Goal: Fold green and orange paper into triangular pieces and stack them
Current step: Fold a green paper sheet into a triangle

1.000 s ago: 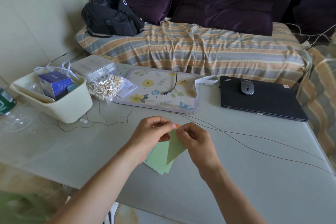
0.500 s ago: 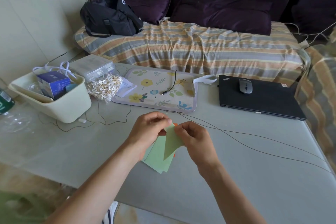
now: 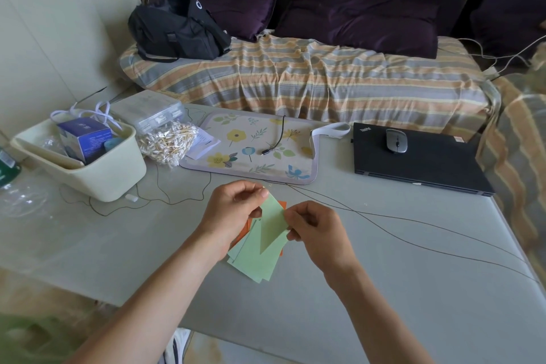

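I hold a folded green paper piece (image 3: 273, 223) above the grey table (image 3: 384, 289); it tapers to a point at the bottom. My left hand (image 3: 233, 213) pinches its upper left corner. My right hand (image 3: 314, 229) pinches its right edge. Under it on the table lies a small pile of flat green sheets (image 3: 255, 263), with orange paper (image 3: 246, 229) showing beneath them at the left and top. Part of the pile is hidden by my hands.
A cream bin (image 3: 97, 168) with a blue box stands at the left, next to a bag of cotton swabs (image 3: 168, 142). A floral mat (image 3: 254, 148) lies behind, a closed black laptop (image 3: 413, 159) with a mouse (image 3: 396, 140) at the right. Thin cables (image 3: 413, 233) cross the table.
The folded green piece has tilted and shifted slightly in my fingers. More of the orange paper under the pile shows now. Both hands keep their hold.
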A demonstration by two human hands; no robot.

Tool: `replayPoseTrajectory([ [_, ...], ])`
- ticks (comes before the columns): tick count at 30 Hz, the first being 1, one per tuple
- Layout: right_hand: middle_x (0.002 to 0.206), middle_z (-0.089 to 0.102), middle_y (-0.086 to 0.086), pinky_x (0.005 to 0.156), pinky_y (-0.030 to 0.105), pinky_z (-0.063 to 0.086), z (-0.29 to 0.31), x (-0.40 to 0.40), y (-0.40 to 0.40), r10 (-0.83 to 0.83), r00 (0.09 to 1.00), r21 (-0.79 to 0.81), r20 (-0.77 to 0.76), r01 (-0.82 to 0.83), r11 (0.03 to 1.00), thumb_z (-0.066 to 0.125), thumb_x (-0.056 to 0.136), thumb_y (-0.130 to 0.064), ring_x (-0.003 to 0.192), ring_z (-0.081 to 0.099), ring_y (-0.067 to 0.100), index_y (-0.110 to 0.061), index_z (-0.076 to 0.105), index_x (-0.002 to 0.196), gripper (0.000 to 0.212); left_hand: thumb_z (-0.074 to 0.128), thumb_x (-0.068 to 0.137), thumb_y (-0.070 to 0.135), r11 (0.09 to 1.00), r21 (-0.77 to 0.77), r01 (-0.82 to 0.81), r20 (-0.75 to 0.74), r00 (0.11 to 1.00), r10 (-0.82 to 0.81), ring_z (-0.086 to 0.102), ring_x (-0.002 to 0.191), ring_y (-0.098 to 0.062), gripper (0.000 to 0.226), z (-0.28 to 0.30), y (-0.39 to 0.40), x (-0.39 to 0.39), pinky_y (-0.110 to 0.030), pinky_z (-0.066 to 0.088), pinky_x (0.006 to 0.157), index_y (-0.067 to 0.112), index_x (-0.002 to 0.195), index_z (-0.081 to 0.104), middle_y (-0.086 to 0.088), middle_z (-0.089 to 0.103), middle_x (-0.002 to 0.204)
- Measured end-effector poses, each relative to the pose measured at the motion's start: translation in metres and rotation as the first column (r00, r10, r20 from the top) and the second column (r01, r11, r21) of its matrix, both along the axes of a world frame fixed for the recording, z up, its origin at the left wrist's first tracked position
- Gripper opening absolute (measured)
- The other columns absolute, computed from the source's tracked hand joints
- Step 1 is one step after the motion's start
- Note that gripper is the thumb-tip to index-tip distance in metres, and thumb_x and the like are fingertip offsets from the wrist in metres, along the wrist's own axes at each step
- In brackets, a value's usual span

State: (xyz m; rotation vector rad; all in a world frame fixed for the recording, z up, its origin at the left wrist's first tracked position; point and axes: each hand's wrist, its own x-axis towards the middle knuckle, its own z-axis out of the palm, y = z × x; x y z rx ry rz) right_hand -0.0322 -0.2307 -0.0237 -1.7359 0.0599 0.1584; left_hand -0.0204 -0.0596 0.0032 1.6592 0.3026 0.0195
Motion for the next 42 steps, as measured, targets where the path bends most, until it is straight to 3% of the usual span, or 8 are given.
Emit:
replayPoseTrajectory([
  [4,0.082,0.075,-0.002,0.075,0.036,0.054,0.001,-0.002,0.002,0.038,0.999,0.044,0.02,-0.039,0.998,0.067,0.094,-0.018,0.074,0.067,0.013,-0.019,0.072,0.089,0.007,0.076,0.088,0.012,0.995,0.01,0.094,-0.008,0.996,-0.094,0.065,0.073,-0.018,0.007,-0.002,-0.004,-0.003,-0.031,0.059,0.077,0.008,0.092,0.072,0.0,0.07,0.072],
  [7,0.085,0.077,-0.001,0.077,0.036,0.055,0.002,-0.002,0.004,0.026,0.998,0.048,0.055,-0.029,0.998,0.069,0.094,-0.02,0.084,0.07,0.021,-0.02,0.073,0.089,0.006,0.087,0.078,0.018,0.989,0.133,0.061,0.037,0.997,-0.066,0.064,0.067,-0.009,0.023,-0.005,-0.007,-0.005,-0.027,0.057,0.074,0.016,0.087,0.066,0.005,0.069,0.074],
  [10,0.082,0.076,-0.003,0.073,0.027,0.053,0.001,-0.003,0.007,-0.005,0.997,0.016,0.078,0.003,1.0,0.07,0.093,-0.021,0.081,0.07,0.017,-0.021,0.072,0.088,0.006,0.092,0.069,0.023,0.929,0.367,-0.042,0.143,0.99,-0.011,0.052,0.056,-0.001,0.03,-0.005,-0.009,-0.008,-0.016,0.044,0.058,0.018,0.075,0.063,0.013,0.059,0.061],
  [16,0.078,0.074,-0.005,0.065,0.018,0.049,0.0,-0.003,0.008,-0.031,0.995,0.011,0.098,0.031,0.999,0.067,0.093,-0.015,0.071,0.064,0.008,-0.02,0.071,0.087,0.01,0.09,0.072,0.03,0.884,0.465,-0.051,0.166,0.986,-0.03,0.063,0.064,0.004,0.017,-0.002,-0.009,-0.009,-0.008,0.044,0.06,0.022,0.077,0.076,0.012,0.071,0.068],
  [22,0.08,0.075,-0.002,0.068,0.023,0.049,0.0,-0.003,0.009,-0.051,0.995,0.051,0.086,0.047,0.998,0.065,0.094,-0.014,0.072,0.064,0.01,-0.02,0.072,0.085,0.013,0.089,0.074,0.029,0.909,0.412,-0.064,0.138,0.99,0.007,0.065,0.072,0.012,0.025,-0.003,-0.012,-0.011,-0.004,0.044,0.064,0.023,0.094,0.076,0.013,0.073,0.085],
  [27,0.079,0.075,-0.003,0.068,0.023,0.049,0.002,-0.004,0.01,-0.06,0.996,0.076,0.071,0.054,0.996,0.066,0.094,-0.014,0.071,0.064,0.009,-0.019,0.071,0.084,0.013,0.088,0.076,0.017,0.911,0.406,-0.073,0.179,0.984,-0.001,0.062,0.059,0.007,0.017,-0.002,-0.016,-0.011,-0.006,0.043,0.056,0.015,0.084,0.073,0.007,0.07,0.071],
  [38,0.079,0.075,-0.001,0.069,0.028,0.05,0.002,-0.003,0.008,-0.055,0.997,0.079,0.046,0.051,0.996,0.067,0.094,-0.016,0.071,0.064,0.01,-0.017,0.073,0.085,0.012,0.084,0.08,0.024,0.979,0.2,0.05,0.088,0.994,-0.069,0.061,0.058,-0.005,0.006,-0.005,-0.015,-0.01,-0.013,0.042,0.051,0.023,0.082,0.079,0.006,0.072,0.067],
  [42,0.082,0.076,-0.002,0.066,0.021,0.051,0.003,-0.004,0.008,-0.053,0.998,0.086,0.041,0.049,0.995,0.067,0.095,-0.019,0.074,0.067,0.009,-0.017,0.073,0.09,0.008,0.081,0.083,0.025,0.977,0.197,0.075,0.07,0.993,-0.09,0.061,0.059,-0.004,0.004,-0.004,-0.014,-0.009,-0.014,0.042,0.053,0.022,0.084,0.079,0.008,0.07,0.066],
])
